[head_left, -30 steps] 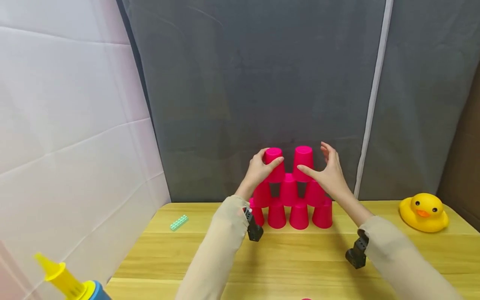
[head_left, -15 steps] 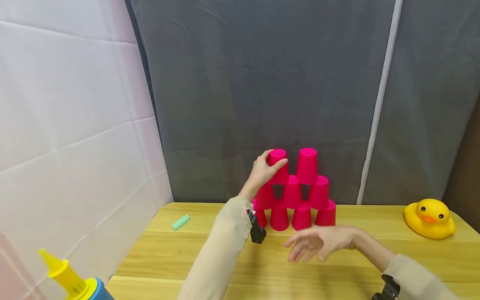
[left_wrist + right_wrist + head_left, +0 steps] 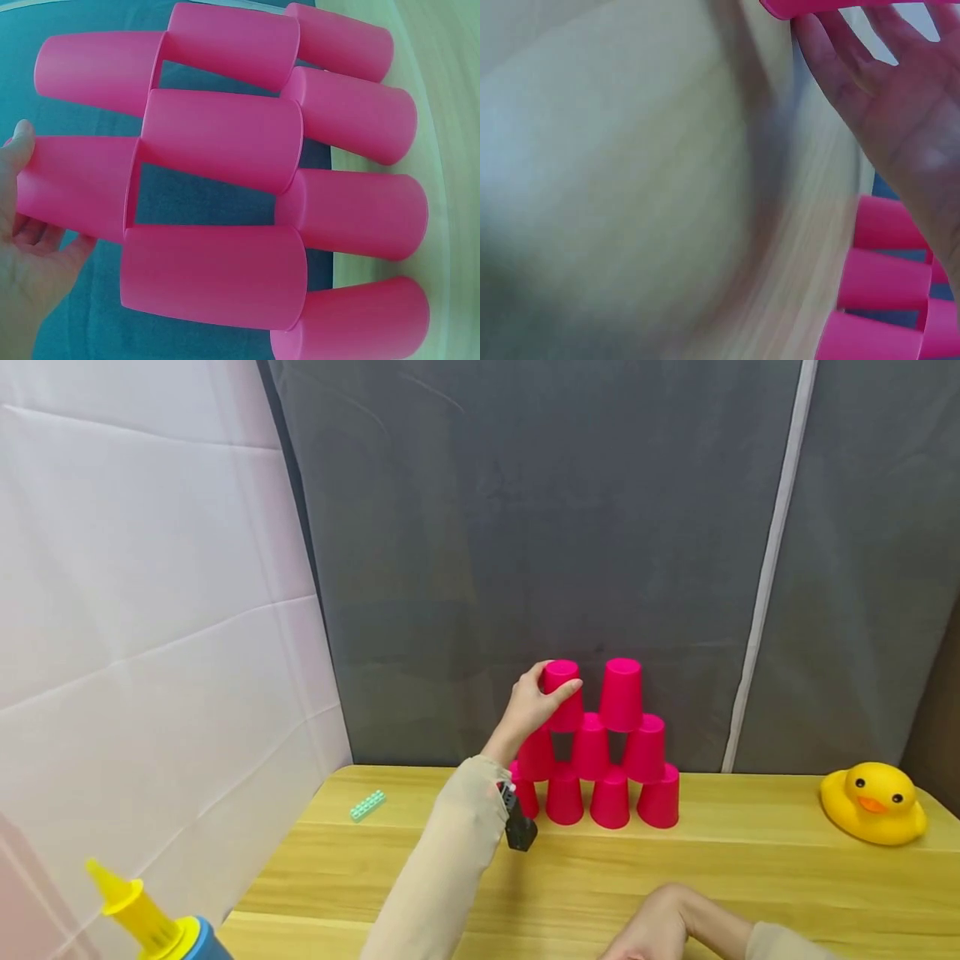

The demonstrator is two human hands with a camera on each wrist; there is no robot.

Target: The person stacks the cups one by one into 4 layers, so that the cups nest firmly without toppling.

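Observation:
A pyramid of upside-down pink cups [image 3: 592, 747] stands at the back of the wooden table [image 3: 750, 877], with several cups in the bottom row, three above and two on top. My left hand [image 3: 557, 681] grips the top left cup [image 3: 562, 670]; in the left wrist view its thumb and palm [image 3: 30, 247] wrap that cup [image 3: 75, 187]. The top right cup [image 3: 621, 693] stands free. My right hand [image 3: 660, 927] is low at the table's near edge, partly out of frame. In the right wrist view its fingers [image 3: 832, 67] stretch out toward the rim of another pink cup [image 3: 832, 6].
A yellow rubber duck [image 3: 873, 802] sits at the table's right end. A small green brick [image 3: 367, 805] lies at the back left. A yellow and blue nozzle object [image 3: 142, 922] is at the lower left. Grey and white cloth hangs behind the table.
My right hand left the top right cup and dropped down to the table's near edge. My left hand stayed on the top left cup.

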